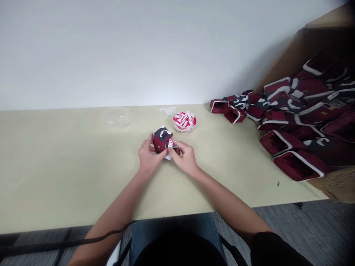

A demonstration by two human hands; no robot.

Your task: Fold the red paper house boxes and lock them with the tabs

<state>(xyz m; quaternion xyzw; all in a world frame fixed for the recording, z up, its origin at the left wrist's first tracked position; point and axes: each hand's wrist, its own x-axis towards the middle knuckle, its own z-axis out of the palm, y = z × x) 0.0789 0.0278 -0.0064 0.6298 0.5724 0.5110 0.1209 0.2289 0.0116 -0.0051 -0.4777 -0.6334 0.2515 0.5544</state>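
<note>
A small dark-red toy house (159, 143) with a dark grey roof and white snow-like trim is held above the middle of the table. My left hand (148, 157) is closed around its left and lower side. My right hand (184, 156) pinches a red-and-white striped candy-cane piece (170, 143) against the house's right side. The left thumb reaches close to the lower end of the piece. Part of the house's front is hidden by the fingers. Just behind the hands stands a clear bowl (184, 130) of similar striped pieces.
An open cardboard box (288, 48) on its side at the right spills many dark-red houses (299, 165) onto the table (83, 166). A clear plastic container (119, 119) lies back left, and a scrap of white film (169, 110) lies behind the bowl. A dark cable (69, 244) crosses at lower left.
</note>
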